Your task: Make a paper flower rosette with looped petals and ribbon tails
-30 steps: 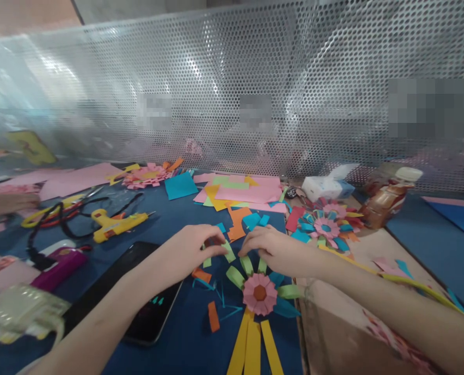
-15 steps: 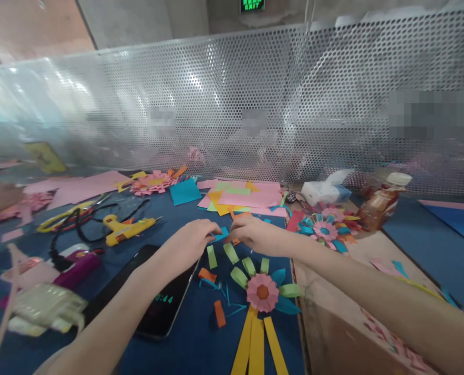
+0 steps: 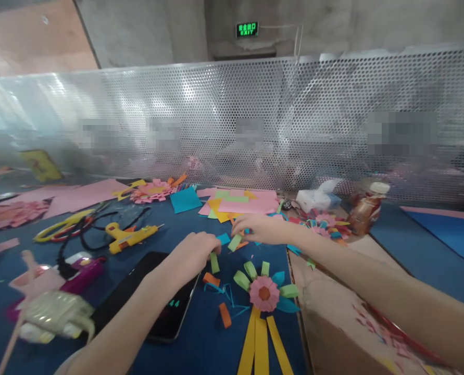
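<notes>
My left hand (image 3: 199, 251), seen from the back, is closed, with a small blue paper piece (image 3: 224, 239) at its fingertips. Just below those fingertips lies a light green paper strip (image 3: 214, 263). My right hand (image 3: 258, 229) has its fingers bent down and appears to pinch another green paper strip (image 3: 235, 242); its fingertips are partly hidden. Nearer to me is a paper flower (image 3: 264, 294) with a pink and orange centre, green loops and blue leaves. Yellow paper strips (image 3: 261, 344) run down from it. Under my left forearm lies a black phone (image 3: 169, 317).
A yellow glue gun (image 3: 128, 237), yellow-handled scissors (image 3: 62, 226) and a purple power strip (image 3: 84, 273) are on the left. Pink paper sheets (image 3: 255, 200) are stacked behind my hands. A tissue box (image 3: 317, 200) and a bottle (image 3: 368, 208) stand right, before a perforated metal screen (image 3: 232, 104).
The green strip by my right fingers has moved away from the flower, up toward my right hand. My right hand has shifted slightly. The view has tilted up a little.
</notes>
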A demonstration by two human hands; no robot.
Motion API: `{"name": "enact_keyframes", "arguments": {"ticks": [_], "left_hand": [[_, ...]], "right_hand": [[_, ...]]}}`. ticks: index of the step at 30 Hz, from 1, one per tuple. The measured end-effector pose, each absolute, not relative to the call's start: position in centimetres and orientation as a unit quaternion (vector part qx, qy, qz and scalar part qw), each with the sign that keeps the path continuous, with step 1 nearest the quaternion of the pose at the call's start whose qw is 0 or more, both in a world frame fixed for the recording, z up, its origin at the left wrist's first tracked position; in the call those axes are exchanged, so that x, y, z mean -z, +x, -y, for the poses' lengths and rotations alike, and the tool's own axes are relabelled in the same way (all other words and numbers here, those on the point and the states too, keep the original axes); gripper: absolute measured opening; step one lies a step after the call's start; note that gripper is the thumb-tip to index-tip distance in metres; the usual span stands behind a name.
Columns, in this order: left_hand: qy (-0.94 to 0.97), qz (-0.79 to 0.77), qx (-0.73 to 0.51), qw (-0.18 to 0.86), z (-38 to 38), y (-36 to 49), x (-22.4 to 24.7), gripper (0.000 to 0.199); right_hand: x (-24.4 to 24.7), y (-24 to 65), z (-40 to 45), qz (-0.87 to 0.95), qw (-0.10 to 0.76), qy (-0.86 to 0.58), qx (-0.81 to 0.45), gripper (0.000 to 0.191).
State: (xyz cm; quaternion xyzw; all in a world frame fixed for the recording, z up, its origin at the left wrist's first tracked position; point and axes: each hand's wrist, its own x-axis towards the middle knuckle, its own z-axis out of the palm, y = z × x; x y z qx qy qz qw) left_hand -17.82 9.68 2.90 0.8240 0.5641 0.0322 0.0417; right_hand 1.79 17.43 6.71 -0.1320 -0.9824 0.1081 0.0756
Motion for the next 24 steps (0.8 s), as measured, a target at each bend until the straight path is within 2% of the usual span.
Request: {"name": "enact_keyframes", "arguments": {"ticks": [5,8,10,17,20,24], "left_hand": [[0.832,-0.551,-0.046,0.045,-9.3,-17.8,-3.2,0.025],[0.835,-0.545,-0.051,0.052,-9.2,-17.9,-3.3,0.022],[0.835,-0.545,-0.051,0.057,-9.2,-17.9,-3.3,0.018],[0.828,-0.551,-0.077,0.065,-8.7,-17.8,-4.1,0.006],[0.826,-0.552,-0.090,0.065,-8.0,-17.5,-5.2,0.008],[0.832,-0.534,-0.111,0.103,-6.3,-16.8,-6.7,0.012]], "right_hand": [[-9.6,6.6,-12.1,0.949,0.129,-0.261,-0.119,0.025],[-8.9,9.2,-7.4,0.888,0.154,-0.397,-0.174,0.029],[-7.5,10.4,-4.7,0.856,0.165,-0.449,-0.199,0.021],[-3.1,11.8,-0.3,0.886,0.145,-0.430,-0.101,0.020],[-2.5,11.2,0.2,0.895,0.134,-0.421,-0.055,0.021],[-2.2,10.4,0.5,0.891,0.143,-0.428,-0.056,0.016]]}}
